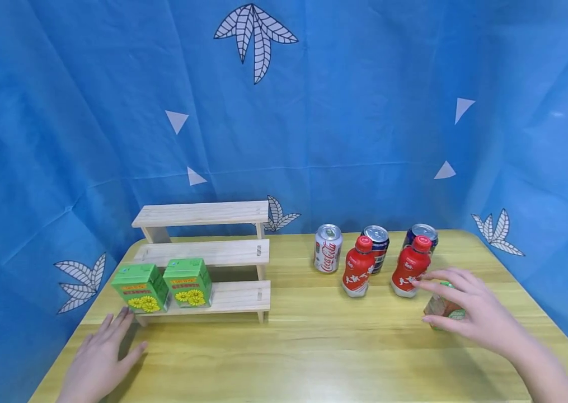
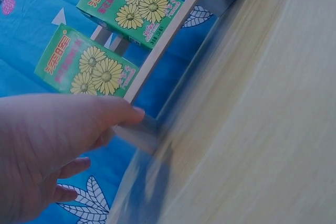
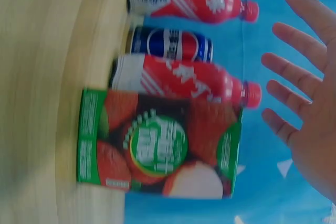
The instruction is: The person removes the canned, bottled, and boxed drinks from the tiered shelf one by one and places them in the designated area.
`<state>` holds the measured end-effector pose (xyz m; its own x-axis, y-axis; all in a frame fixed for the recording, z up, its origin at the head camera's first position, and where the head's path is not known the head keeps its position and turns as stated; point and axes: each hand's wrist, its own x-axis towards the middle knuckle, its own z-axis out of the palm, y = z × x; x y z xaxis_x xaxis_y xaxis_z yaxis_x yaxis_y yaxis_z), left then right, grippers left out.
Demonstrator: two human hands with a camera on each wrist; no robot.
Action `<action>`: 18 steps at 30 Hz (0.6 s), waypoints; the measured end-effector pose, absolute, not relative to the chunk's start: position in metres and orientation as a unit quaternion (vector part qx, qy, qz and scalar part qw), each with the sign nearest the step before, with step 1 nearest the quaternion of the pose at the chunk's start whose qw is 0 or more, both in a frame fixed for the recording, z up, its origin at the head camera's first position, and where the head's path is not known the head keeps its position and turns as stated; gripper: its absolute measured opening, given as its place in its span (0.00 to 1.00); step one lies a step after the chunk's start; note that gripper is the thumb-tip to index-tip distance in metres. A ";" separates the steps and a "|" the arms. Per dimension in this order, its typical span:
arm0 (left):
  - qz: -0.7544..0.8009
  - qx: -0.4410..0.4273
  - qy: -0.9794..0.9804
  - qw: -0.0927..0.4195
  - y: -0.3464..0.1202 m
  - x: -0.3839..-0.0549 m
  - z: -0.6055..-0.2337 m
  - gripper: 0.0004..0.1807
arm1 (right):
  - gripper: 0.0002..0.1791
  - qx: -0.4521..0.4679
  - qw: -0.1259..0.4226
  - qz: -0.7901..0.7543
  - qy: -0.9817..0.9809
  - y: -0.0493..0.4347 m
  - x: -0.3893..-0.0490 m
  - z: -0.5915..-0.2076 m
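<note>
My left hand [image 1: 98, 358] is spread beside the front left corner of the stepped wooden shelf [image 1: 240, 299]. Its fingertips are right by the nearer of two green drink cartons with yellow flowers, the left carton [image 1: 140, 288] and the right carton [image 1: 188, 282], which stand on the lowest step. On the other side, my right hand [image 1: 477, 310] hovers with fingers apart over a lychee drink carton [image 3: 157, 145]. In the right wrist view the carton stands apart from the fingers, and nothing is held. The hand partly hides this carton in the head view.
Two red bottles, one in the middle [image 1: 358, 268] and one near my right hand [image 1: 409, 270], stand on the wooden table [image 1: 304, 347]. Behind them are a white Coca-Cola can [image 1: 328, 249] and two dark blue cans. A blue curtain [image 1: 354, 112] encloses the back and sides.
</note>
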<state>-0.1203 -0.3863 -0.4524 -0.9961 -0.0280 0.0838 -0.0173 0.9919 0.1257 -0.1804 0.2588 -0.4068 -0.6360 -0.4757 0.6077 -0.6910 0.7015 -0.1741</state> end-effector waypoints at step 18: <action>-0.067 0.015 -0.997 0.025 -0.387 -0.122 -0.450 0.52 | 0.34 0.412 0.258 0.170 -0.857 0.211 -0.178 -0.429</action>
